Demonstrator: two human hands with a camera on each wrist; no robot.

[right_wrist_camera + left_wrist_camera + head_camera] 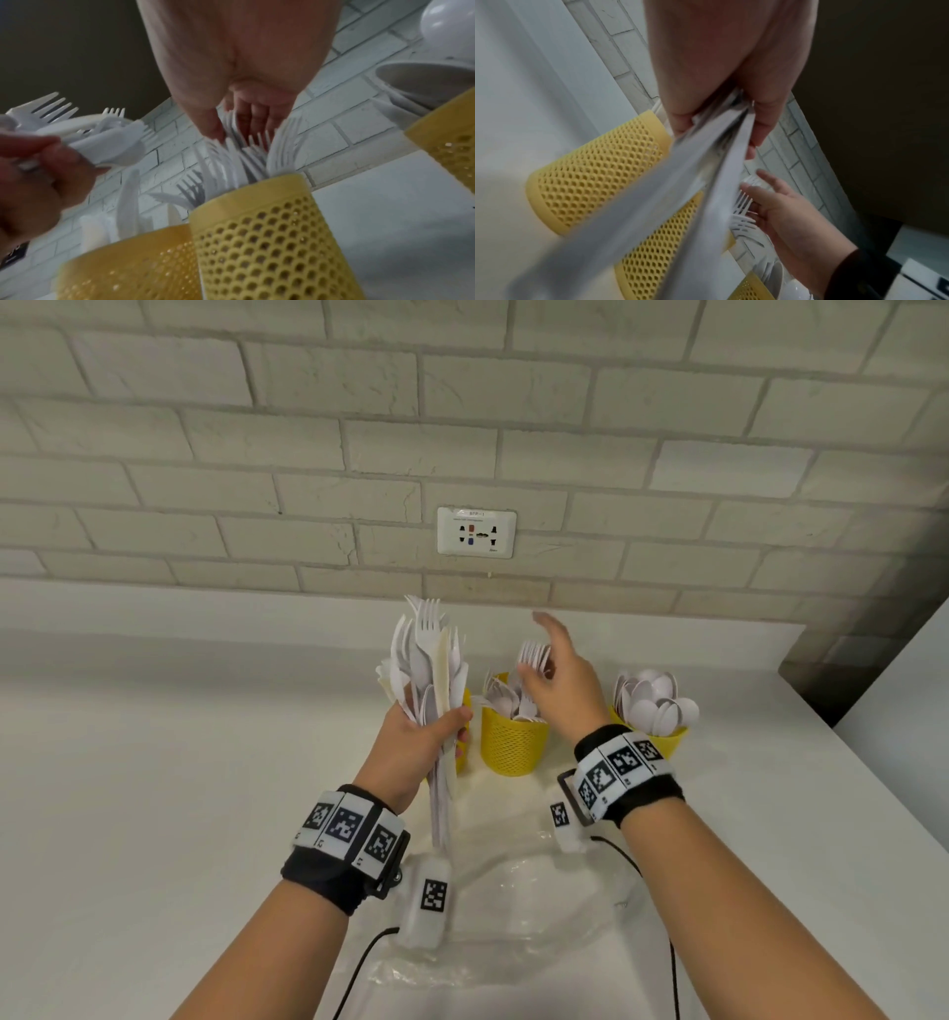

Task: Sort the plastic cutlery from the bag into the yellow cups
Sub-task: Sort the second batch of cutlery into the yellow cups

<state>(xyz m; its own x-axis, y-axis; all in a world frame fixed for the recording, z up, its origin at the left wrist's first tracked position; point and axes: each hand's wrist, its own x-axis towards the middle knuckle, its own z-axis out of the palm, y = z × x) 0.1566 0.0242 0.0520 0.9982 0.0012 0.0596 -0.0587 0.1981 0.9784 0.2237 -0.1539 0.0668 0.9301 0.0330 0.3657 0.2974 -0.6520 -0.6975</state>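
My left hand (447,726) grips a mixed bundle of white plastic cutlery (431,660) upright, forks and knives fanned at the top; the handles (706,182) run blurred past the left wrist camera. Behind it stands the left yellow mesh cup (128,263) with knives, mostly hidden in the head view. My right hand (544,660) hovers with straight fingers over the middle yellow cup (513,742), fingertips touching the fork tines (244,146). The right yellow cup (665,744) is full of spoons (652,701). A clear plastic bag (513,891) lies flat on the counter near me.
The white counter (179,762) meets a brick wall with a socket plate (476,532) above the cups. On the right the counter ends at a dark gap (842,680). Cables from both wrist bands trail over the bag.
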